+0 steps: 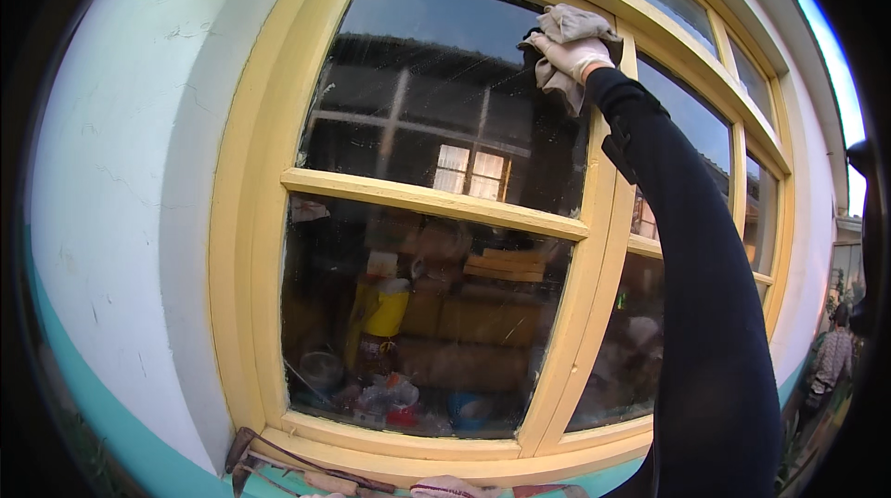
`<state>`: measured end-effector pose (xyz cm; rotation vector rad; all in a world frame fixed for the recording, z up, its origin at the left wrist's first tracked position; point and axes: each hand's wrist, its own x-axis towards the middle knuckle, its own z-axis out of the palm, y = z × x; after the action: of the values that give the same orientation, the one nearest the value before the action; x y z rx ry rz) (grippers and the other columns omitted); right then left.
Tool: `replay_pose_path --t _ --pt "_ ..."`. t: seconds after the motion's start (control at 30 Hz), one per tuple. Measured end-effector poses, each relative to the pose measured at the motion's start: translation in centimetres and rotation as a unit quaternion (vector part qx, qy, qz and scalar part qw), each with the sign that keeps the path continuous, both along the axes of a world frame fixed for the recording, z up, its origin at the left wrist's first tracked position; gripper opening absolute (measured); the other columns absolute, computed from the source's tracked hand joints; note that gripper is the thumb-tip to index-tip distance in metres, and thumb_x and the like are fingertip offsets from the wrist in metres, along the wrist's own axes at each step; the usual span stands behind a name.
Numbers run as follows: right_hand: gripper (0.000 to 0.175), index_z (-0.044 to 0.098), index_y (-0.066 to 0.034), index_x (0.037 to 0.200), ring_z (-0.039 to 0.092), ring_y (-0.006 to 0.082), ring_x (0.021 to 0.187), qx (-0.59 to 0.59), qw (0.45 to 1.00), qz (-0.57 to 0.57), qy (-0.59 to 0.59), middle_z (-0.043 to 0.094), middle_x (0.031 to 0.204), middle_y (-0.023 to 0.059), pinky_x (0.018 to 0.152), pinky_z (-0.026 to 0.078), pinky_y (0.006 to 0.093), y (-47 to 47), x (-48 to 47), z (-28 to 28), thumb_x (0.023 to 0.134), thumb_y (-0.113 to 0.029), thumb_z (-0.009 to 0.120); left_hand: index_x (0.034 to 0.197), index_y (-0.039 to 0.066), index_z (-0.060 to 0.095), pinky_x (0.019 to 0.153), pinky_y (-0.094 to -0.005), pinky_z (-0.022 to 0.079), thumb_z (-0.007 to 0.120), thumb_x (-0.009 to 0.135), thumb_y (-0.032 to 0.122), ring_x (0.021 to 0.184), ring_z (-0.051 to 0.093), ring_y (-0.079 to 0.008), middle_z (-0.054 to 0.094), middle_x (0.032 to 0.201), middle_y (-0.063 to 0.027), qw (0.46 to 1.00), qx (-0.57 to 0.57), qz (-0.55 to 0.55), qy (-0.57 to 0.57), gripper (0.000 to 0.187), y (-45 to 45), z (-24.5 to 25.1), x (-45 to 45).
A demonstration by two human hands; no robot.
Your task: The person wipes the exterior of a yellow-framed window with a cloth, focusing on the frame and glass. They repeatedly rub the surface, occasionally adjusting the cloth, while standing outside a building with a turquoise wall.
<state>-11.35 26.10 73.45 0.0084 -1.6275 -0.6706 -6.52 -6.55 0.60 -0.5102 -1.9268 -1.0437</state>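
Note:
My right hand [574, 56], in a thin whitish glove, grips a crumpled grey-beige cloth [574, 23] against the top right corner of the upper window pane [431, 80]. Part of the cloth hangs below the hand. A black sleeve covers the arm, which reaches up from the lower right. The pane shows streaks and specks, and reflects a roof and a lit window. Below it, past a yellow wooden crossbar [438, 204], lies the lower pane [431, 317], with boxes and a yellow container seen through it. My left hand is out of view.
Hand tools with wooden handles [330, 483] and a knitted glove [449, 486] lie along the ledge under the yellow window frame [418, 453]. A white wall [111, 171] with a teal lower band stands at left. At far right, a person [830, 355] is in the background.

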Motion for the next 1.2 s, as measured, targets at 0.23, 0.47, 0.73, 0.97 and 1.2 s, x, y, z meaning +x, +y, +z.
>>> replay_pose_path --t 0.23,0.47,0.73,0.97,1.2 --pt "0.049 0.065 -0.0072 0.123 0.057 0.0386 0.123 0.105 0.994 0.034 -0.004 0.063 0.128 0.0185 0.107 0.044 0.0425 2.4 0.4 -5.8 0.100 -0.049 0.053 0.096 0.008 0.069 0.074 -0.0470 0.043 0.070 0.090 0.011 0.077 0.057 -0.0342 0.060 0.079 -0.0126 1.000 -0.007 -0.003 0.009 0.007 -0.3 0.0 -0.1" --pt "0.064 0.061 -0.0111 0.137 0.056 0.0367 0.131 -0.010 0.999 0.022 -0.025 0.060 0.143 0.0179 0.112 0.042 0.0413 1.6 -0.6 3.8 0.099 -0.061 0.048 0.095 0.006 0.069 0.075 -0.0482 0.044 0.070 0.090 0.010 0.079 0.058 -0.0355 0.061 0.080 -0.0135 1.000 0.019 -0.020 0.001 0.007 -0.3 0.5 0.4" --pt "0.058 0.059 -0.0185 0.138 0.048 0.0356 0.141 -0.159 0.981 0.021 0.112 0.053 0.150 0.0134 0.115 0.039 0.0469 -3.6 -5.4 4.7 0.095 -0.055 0.049 0.094 0.008 0.069 0.077 -0.0487 0.044 0.071 0.087 0.011 0.079 0.058 -0.0358 0.061 0.077 -0.0134 0.999 0.025 -0.019 0.010 0.007 -0.2 0.2 0.1" --pt "0.059 0.056 -0.0217 0.141 0.049 0.0390 0.141 -0.132 0.962 -0.209 0.114 0.051 0.154 0.0122 0.111 0.040 0.0578 -14.1 -10.4 4.2 0.090 -0.052 0.053 0.092 0.011 0.068 0.065 -0.0486 0.043 0.074 0.082 0.012 0.069 0.056 -0.0348 0.057 0.072 -0.0106 0.997 0.027 -0.035 0.067 0.012 -0.6 0.4 -0.6" --pt "0.065 0.063 -0.0157 0.141 0.053 0.0332 0.137 0.032 0.998 0.061 -0.006 0.061 0.144 0.0146 0.112 0.042 0.0443 -20.7 -17.4 6.9 0.092 -0.059 0.056 0.095 0.011 0.067 0.063 -0.0472 0.042 0.075 0.081 0.014 0.068 0.056 -0.0332 0.055 0.071 -0.0096 0.996 0.029 -0.058 0.055 0.016 -1.1 0.6 -0.8"
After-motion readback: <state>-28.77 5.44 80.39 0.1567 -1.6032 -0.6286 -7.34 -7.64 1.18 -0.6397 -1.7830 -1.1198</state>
